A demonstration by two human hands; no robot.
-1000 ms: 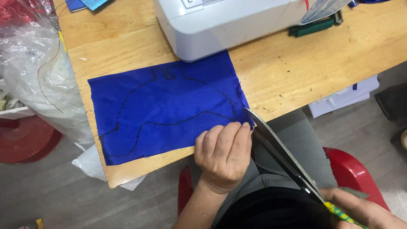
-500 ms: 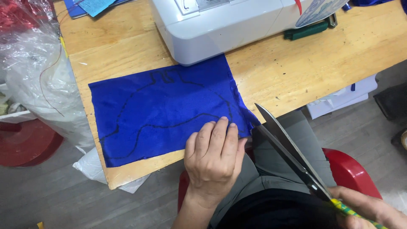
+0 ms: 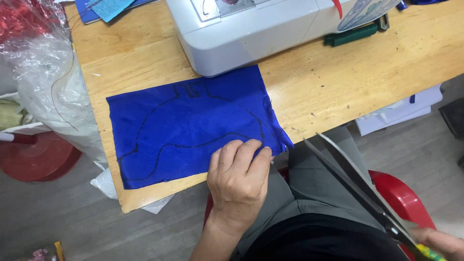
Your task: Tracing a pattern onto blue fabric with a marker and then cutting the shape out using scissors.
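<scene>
Blue fabric (image 3: 188,130) with a dark outline drawn on it lies flat on the wooden table (image 3: 338,82), its near edge along the table's front edge and its right corner hanging just over. The left hand (image 3: 239,181) rests palm down on the cloth's lower right part, fingers (image 3: 251,154) loosely curled and pressing it against the table edge. To the right, off the table and apart from the cloth, large scissors (image 3: 357,186) stand with their blades parted, tips toward the fabric; the right hand (image 3: 442,244) grips their handle at the picture's corner. A white sewing machine (image 3: 251,29) sits just behind the cloth. Clear plastic bags (image 3: 43,82) hang left of the table, and a red stool (image 3: 403,200) shows under the person's lap.
</scene>
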